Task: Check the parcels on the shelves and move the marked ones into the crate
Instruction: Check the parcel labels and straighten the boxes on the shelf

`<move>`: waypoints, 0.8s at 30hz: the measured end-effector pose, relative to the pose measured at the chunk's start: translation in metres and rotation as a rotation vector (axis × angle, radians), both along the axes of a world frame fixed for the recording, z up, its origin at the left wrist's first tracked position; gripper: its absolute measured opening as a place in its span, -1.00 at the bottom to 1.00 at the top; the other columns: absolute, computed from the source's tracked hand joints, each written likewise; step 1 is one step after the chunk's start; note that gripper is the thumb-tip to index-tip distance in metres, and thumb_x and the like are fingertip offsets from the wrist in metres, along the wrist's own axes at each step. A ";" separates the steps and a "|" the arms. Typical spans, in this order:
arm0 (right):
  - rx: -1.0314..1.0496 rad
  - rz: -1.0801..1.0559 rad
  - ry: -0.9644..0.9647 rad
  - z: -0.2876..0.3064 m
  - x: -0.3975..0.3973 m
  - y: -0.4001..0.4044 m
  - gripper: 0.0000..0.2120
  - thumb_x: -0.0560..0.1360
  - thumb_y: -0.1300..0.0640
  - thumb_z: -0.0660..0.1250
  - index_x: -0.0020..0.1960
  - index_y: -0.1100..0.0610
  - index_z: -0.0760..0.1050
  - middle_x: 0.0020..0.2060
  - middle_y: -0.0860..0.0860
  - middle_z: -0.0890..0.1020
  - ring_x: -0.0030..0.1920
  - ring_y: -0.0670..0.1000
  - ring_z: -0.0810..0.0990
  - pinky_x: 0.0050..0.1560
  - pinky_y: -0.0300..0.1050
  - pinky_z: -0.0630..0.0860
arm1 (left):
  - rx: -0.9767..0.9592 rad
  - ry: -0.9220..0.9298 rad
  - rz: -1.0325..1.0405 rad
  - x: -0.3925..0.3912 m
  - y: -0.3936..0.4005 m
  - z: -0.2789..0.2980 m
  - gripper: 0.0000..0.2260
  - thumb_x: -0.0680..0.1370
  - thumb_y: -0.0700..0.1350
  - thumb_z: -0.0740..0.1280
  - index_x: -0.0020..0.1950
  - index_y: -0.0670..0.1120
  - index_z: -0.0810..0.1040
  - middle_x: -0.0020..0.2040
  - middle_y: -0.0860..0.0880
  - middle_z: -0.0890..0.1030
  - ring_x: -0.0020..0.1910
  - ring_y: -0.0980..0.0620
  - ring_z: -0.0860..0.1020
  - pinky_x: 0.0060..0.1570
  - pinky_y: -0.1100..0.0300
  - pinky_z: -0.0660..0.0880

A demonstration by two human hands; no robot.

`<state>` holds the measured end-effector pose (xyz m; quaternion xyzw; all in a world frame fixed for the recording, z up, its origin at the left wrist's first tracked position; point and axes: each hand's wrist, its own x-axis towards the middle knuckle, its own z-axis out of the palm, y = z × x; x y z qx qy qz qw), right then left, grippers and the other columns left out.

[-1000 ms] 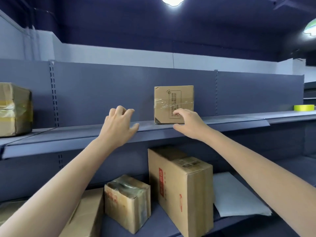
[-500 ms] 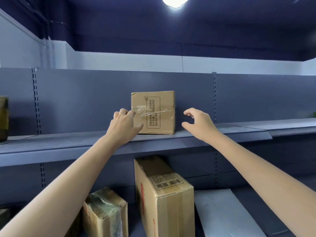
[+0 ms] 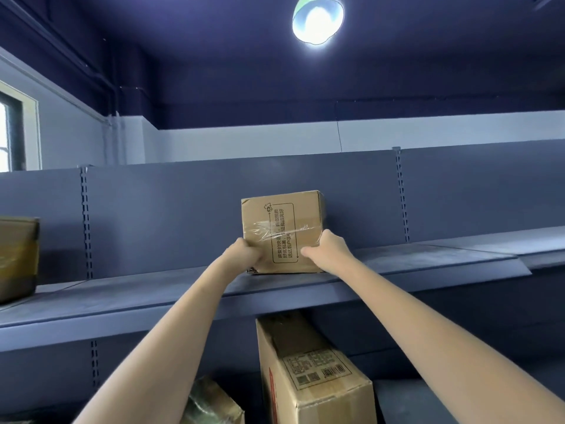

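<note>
Parcel [image 3: 282, 228] between both hands — fingertips hidden behind it

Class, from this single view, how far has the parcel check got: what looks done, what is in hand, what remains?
Done: nothing visibly; no crate is in view. In hand: left hand and right hand grip the small taped box on the upper shelf. Left: the tall carton below and the box at far left.

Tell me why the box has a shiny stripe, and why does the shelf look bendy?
Head view: the ceiling lamp glares bright white, and its light glints off the clear tape across the small cardboard box; the wide-angle lens makes the upper shelf look tilted and curved; the taped box at far left looks soft and blurry.
</note>
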<state>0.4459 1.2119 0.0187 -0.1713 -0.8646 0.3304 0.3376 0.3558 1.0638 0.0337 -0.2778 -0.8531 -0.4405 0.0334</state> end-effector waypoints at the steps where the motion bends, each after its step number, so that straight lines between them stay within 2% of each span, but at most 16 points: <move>1: -0.008 -0.002 0.030 -0.001 -0.001 -0.002 -0.62 0.48 0.08 0.29 0.22 0.23 0.33 0.07 0.09 0.54 -0.07 0.03 0.52 -0.33 -0.24 0.38 | 0.079 -0.020 -0.023 -0.003 -0.003 0.000 -0.71 0.51 -0.14 0.25 0.21 -0.19 0.36 -0.01 -0.06 0.49 0.06 -0.05 0.42 0.06 0.14 0.34; 4: -0.039 0.005 0.144 -0.001 0.002 -0.007 -0.62 0.48 0.07 0.32 0.23 0.20 0.35 0.14 0.08 0.53 0.05 0.05 0.53 -0.12 -0.17 0.44 | 0.205 0.021 -0.060 -0.007 -0.018 0.000 -0.74 0.53 -0.25 0.21 0.21 -0.18 0.34 0.04 -0.08 0.50 -0.04 -0.01 0.48 -0.06 0.19 0.44; 6: -0.056 0.040 0.209 0.003 0.006 -0.015 -0.64 0.48 0.07 0.33 0.20 0.19 0.39 0.15 0.07 0.55 0.07 0.04 0.52 -0.07 -0.16 0.45 | 0.287 0.059 -0.094 -0.001 -0.031 0.002 -0.71 0.51 -0.30 0.22 0.20 -0.16 0.29 -0.03 -0.03 0.49 -0.12 0.03 0.49 -0.29 0.31 0.44; 9: -0.078 0.111 0.291 0.007 0.011 -0.036 -0.67 0.48 0.05 0.34 0.15 0.21 0.43 0.08 0.06 0.57 0.07 0.05 0.54 0.00 -0.14 0.48 | 0.401 0.126 -0.154 0.016 -0.051 0.009 -0.56 0.51 -0.28 0.29 0.31 -0.10 0.18 -0.01 0.03 0.43 -0.12 0.10 0.45 -0.44 0.39 0.41; 11: -0.128 0.152 0.345 0.005 0.012 -0.049 -0.70 0.46 0.05 0.37 0.11 0.20 0.45 0.00 0.00 0.56 0.01 0.02 0.53 0.01 -0.11 0.51 | 0.456 0.206 -0.174 0.025 -0.065 0.015 -0.53 0.51 -0.26 0.31 0.33 -0.10 0.17 0.00 0.03 0.41 -0.18 0.17 0.42 -0.51 0.47 0.39; 13: -0.225 0.218 0.381 0.001 0.012 -0.059 -0.72 0.42 0.09 0.42 0.07 0.17 0.48 0.00 -0.01 0.58 0.03 0.02 0.55 0.06 -0.07 0.53 | 0.477 0.306 -0.156 0.033 -0.080 0.021 -0.54 0.49 -0.23 0.35 0.31 -0.09 0.22 0.04 0.03 0.42 -0.16 0.12 0.44 -0.39 0.43 0.44; 16: -0.400 0.376 0.376 -0.010 0.010 -0.067 -0.81 0.36 0.19 0.48 -0.08 0.11 0.53 0.04 0.07 0.64 0.07 0.08 0.60 0.13 0.06 0.54 | 0.415 0.430 -0.112 0.043 -0.101 0.027 -0.53 0.45 -0.20 0.40 0.29 -0.04 0.31 0.07 0.05 0.45 0.03 0.03 0.45 0.00 0.17 0.45; 18: -0.465 0.465 0.332 -0.018 0.010 -0.072 -0.84 0.37 0.26 0.46 -0.11 0.11 0.54 0.04 0.10 0.64 0.07 0.12 0.61 0.11 0.07 0.56 | 0.351 0.500 -0.082 0.052 -0.111 0.028 -0.51 0.44 -0.20 0.41 0.31 -0.03 0.32 0.09 0.07 0.46 0.06 0.05 0.44 0.02 0.20 0.38; 21: -0.496 0.513 0.300 -0.025 0.012 -0.081 -0.85 0.39 0.28 0.43 -0.07 0.13 0.54 0.04 0.09 0.64 0.08 0.12 0.61 0.08 0.03 0.57 | 0.283 0.549 -0.039 0.062 -0.121 0.028 -0.49 0.43 -0.17 0.42 0.34 -0.01 0.34 0.09 0.09 0.46 0.03 0.08 0.43 -0.05 0.30 0.33; 23: -0.525 0.524 0.316 -0.026 0.013 -0.084 -0.76 0.37 0.23 0.46 0.02 0.16 0.54 0.06 0.08 0.64 0.09 0.11 0.60 0.11 0.08 0.56 | 0.283 0.563 -0.035 0.068 -0.126 0.029 -0.51 0.44 -0.14 0.42 0.33 0.01 0.37 0.10 0.09 0.49 0.03 0.09 0.45 -0.13 0.39 0.33; 24: -0.538 0.531 0.330 -0.025 0.014 -0.086 -0.67 0.35 0.19 0.48 0.09 0.18 0.52 0.07 0.09 0.63 0.09 0.11 0.60 0.13 0.11 0.55 | 0.289 0.561 -0.040 0.070 -0.128 0.030 -0.53 0.45 -0.12 0.41 0.33 0.03 0.39 0.11 0.09 0.51 0.04 0.10 0.46 -0.10 0.39 0.36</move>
